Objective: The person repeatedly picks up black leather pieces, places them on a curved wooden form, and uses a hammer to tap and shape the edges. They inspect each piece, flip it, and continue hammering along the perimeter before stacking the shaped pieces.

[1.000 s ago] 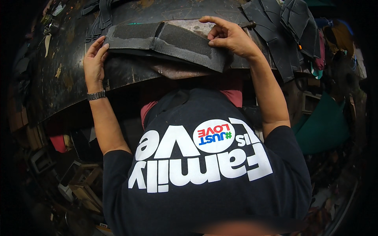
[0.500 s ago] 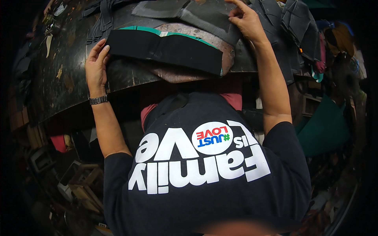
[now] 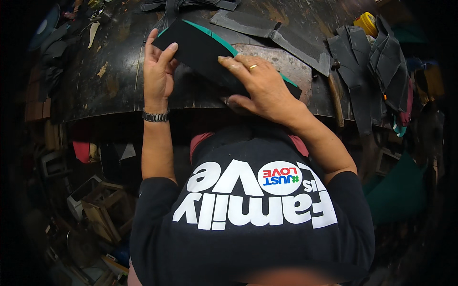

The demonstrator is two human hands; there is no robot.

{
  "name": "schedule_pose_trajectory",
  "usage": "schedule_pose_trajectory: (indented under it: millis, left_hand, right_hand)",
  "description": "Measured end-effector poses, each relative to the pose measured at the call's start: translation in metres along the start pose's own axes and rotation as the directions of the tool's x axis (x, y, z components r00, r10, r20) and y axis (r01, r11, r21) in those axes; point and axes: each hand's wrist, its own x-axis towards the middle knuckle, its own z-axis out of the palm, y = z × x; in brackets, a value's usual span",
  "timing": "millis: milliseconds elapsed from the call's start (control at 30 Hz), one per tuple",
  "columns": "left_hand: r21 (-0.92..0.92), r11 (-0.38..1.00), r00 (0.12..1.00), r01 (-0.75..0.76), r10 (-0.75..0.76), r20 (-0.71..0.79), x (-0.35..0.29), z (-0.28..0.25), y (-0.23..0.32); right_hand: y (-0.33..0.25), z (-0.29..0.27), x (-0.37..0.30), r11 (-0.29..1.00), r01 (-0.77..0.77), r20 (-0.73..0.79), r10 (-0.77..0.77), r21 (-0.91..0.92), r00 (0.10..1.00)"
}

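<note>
A long black panel with a green far edge lies slanted over a worn stone slab near the table's front edge. My left hand grips its left end, the thumb on top and the fingers partly behind it. Across its middle rests my right hand, fingers bent over the black face and thumb at the near edge. This hand hides much of the panel's right half. Just beyond the slab is a dark grey piece with a lighter grey border.
A wooden-handled hammer lies right of the slab. Stacks of black cut pieces overhang the table's right side, a yellow container behind them. More dark strips lie at the far left of the dark table.
My right hand has come from the table's far right onto the panel's middle. The panel now slants more steeply, its left end raised farther away. The hammer has come into sight.
</note>
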Motion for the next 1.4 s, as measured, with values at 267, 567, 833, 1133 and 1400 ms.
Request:
schedule_pose_trajectory:
  millis: [267,567,833,1133,1400]
  left_hand:
    - [-0.469,0.801,0.928,0.372,-0.313,0.201,-0.013,0.016,-0.029]
    - [-0.223,0.964,0.952,0.142,-0.071,0.299,-0.059,0.072,-0.011]
    - [-0.237,0.970,0.944,-0.060,0.133,0.302,-0.059,0.071,-0.002]
    - [-0.021,0.977,0.956,-0.211,0.210,0.206,-0.065,0.086,-0.018]
    - [-0.236,0.943,0.872,-0.234,0.311,0.378,-0.056,0.074,-0.022]
  right_hand:
    - [0.014,0.001,0.004,0.988,-0.058,-0.072,0.069,0.147,0.995]
    - [-0.020,-0.021,0.025,0.940,0.075,-0.304,0.031,0.332,0.952]
    - [-0.041,-0.031,0.010,0.624,-0.166,-0.033,0.295,0.764,0.955]
    - [-0.027,-0.030,0.005,-0.105,-0.046,0.102,0.617,0.993,0.781]
    - [0.005,-0.033,-0.004,-0.612,-0.019,0.412,0.510,0.791,0.755]
